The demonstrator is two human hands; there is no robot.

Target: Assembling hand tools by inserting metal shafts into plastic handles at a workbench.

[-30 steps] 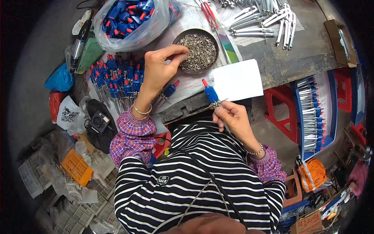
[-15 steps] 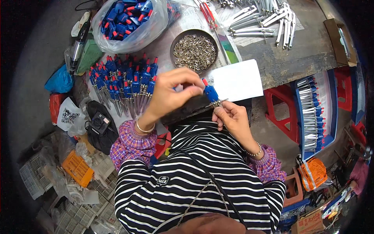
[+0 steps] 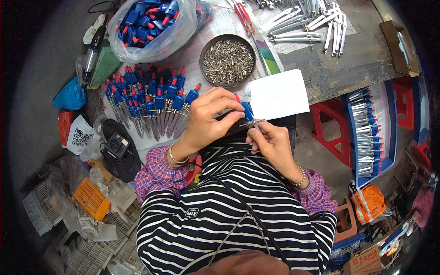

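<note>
My right hand (image 3: 276,145) is closed on the metal lower end of a small blue plastic tool with a red tip (image 3: 245,110), held with the tip pointing up and away from me. Thin metal pins stick out crosswise near its base. Against the blue body's left side, my left hand (image 3: 211,114) has thumb and forefinger in a pinch; whatever sits between them is hidden. Left of that hand stands a dense cluster of similar blue tools with red tips (image 3: 149,98), their metal shafts pointing toward me. A round dark bowl (image 3: 202,68) of small metal pins (image 3: 228,62) lies just beyond.
A clear plastic bag (image 3: 137,54) of blue parts sits far left. White paper (image 3: 280,95), a red-handled tool (image 3: 244,17) and silver metal arms (image 3: 295,34) lie on the table. At right, a blue tray (image 3: 388,158) holds rows of tools beside a red stool (image 3: 331,130).
My left hand has moved slightly right, its fingertips closing in on the blue tool. That tool has turned a little in my right hand, now showing a narrower side.
</note>
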